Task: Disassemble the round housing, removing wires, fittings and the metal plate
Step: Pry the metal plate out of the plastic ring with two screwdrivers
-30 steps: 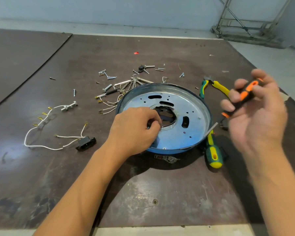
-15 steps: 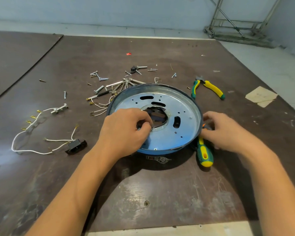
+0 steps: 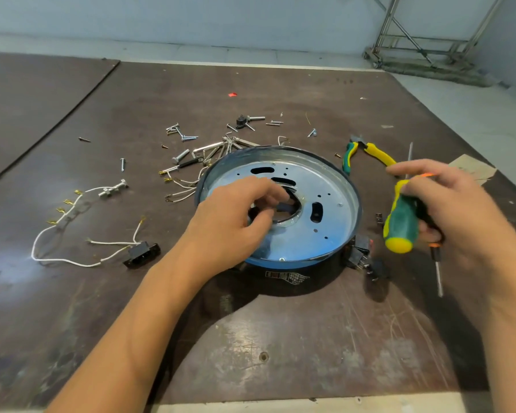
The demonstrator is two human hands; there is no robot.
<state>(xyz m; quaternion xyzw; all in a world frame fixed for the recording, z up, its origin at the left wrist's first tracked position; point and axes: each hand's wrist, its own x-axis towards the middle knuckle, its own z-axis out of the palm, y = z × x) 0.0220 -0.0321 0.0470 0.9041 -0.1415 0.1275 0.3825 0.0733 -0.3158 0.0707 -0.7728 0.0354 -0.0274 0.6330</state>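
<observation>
So the round housing [image 3: 283, 277] is sitting mid-table [image 3: 251, 347] w/ the bluish metal plate [image 3: 325, 189] lying in its top. The person's left hand [image 3: 236, 222] is reaching over the plate's centre hole, fingers curling inward. It's too blurry to tell if they're pinching anything tbh. The right hand [image 3: 450, 210] is hanging just right of the housing, fingers wrapping round a green/yellow screwdriver [image 3: 399, 216], butt end facing the camera. An orange/black screwdriver [image 3: 437, 272] is poking out under that same hand, can't tell if it's held or lying down. Green/yellow pliers [image 3: 373, 152] are lying behind that hand. Loose screws + fittings [image 3: 209, 152] are sitting behind the housing, and white wires [image 3: 69, 260] w/ a black connector block [image 3: 142, 254] are lying well off to the left.
</observation>
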